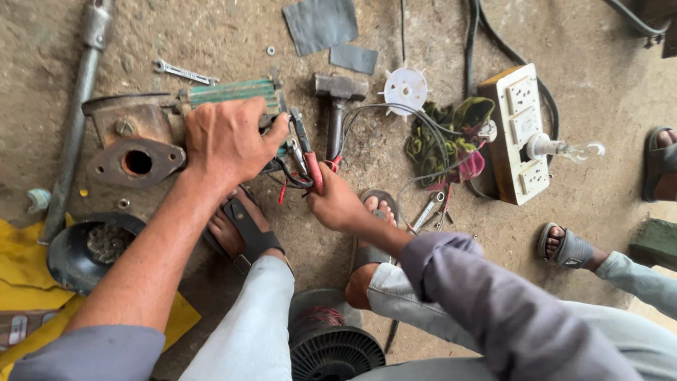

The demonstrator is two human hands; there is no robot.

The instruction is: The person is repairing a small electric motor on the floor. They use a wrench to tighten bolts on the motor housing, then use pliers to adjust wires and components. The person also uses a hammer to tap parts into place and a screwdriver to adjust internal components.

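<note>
My left hand (229, 140) rests palm-down on a green finned motor body (233, 93) joined to a rusty pump casing (134, 137) on the dirt floor, fingers curled around its near end. My right hand (337, 204) grips red-handled pliers (307, 152), their jaws pointing up at the motor's end where red and black wires (289, 180) come out. Both my sandalled feet sit just below the hands.
A hammer (336, 102), a white plastic fan (405, 89), a spanner (185, 72), a long metal pipe (76, 106), a cloth (451, 134), a switchboard with a bulb (518, 134), a black end cover (88, 248), a wire spool (328, 339). Another person's feet (568, 247) at right.
</note>
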